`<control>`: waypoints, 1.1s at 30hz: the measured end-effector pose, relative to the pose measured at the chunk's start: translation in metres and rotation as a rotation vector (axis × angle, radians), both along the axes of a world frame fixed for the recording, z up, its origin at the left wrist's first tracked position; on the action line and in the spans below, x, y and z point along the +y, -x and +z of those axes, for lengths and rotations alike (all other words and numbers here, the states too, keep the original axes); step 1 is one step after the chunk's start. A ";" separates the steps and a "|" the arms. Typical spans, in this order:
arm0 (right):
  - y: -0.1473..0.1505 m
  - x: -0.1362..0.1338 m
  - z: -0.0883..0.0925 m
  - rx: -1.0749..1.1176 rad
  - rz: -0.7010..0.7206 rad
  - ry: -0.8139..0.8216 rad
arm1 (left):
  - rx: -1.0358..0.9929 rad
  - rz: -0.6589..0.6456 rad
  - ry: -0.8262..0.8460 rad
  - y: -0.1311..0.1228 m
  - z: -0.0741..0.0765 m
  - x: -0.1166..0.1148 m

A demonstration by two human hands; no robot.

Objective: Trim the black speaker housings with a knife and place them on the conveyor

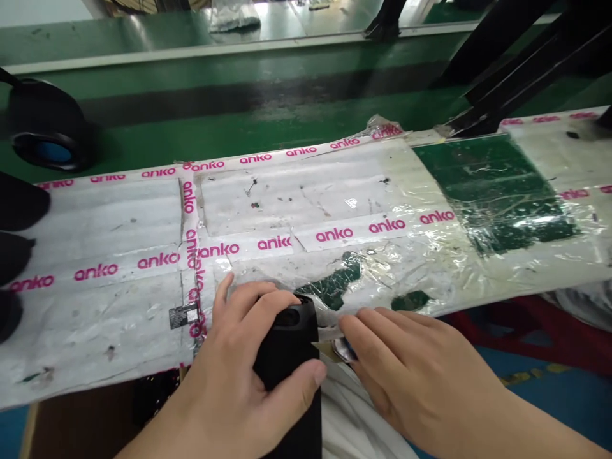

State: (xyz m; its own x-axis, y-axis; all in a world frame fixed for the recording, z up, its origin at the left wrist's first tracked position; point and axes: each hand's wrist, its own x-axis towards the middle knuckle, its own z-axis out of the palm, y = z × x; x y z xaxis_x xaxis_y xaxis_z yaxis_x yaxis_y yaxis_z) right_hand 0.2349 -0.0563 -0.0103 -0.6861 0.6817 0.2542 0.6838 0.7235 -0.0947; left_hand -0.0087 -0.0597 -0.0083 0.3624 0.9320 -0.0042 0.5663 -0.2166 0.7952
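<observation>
My left hand (239, 370) is wrapped round a black cylindrical device (289, 347) at the near edge of the workbench (119, 236), fingers over its top and thumb on its side. My right hand (406, 370) is just to its right, fingers pinched together on a small shiny piece (342, 349) that touches the side of the black device. What the small piece is cannot be made out. White cloth (349, 414) lies below both hands.
The bench top is covered in white sheet, clear film and pink "anko" tape (335, 234), with green patches (497, 191) showing through. Several black devices (43, 127) stand at the left edge. Black metal legs (516, 64) cross the green floor at the far right.
</observation>
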 end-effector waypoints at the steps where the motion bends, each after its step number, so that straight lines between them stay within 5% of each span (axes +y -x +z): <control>1: 0.001 0.000 0.001 -0.011 0.009 -0.011 | -0.027 0.001 0.014 0.000 0.000 0.001; 12: 0.013 -0.001 -0.009 -0.023 -0.056 0.001 | -0.151 0.078 0.066 -0.006 -0.001 0.002; 21: 0.023 0.001 0.004 -0.096 -0.111 -0.062 | -0.167 0.095 -0.013 -0.011 0.001 0.006; 33: 0.025 0.010 0.021 -0.128 -0.120 0.169 | -0.118 0.102 -0.028 -0.017 0.000 0.008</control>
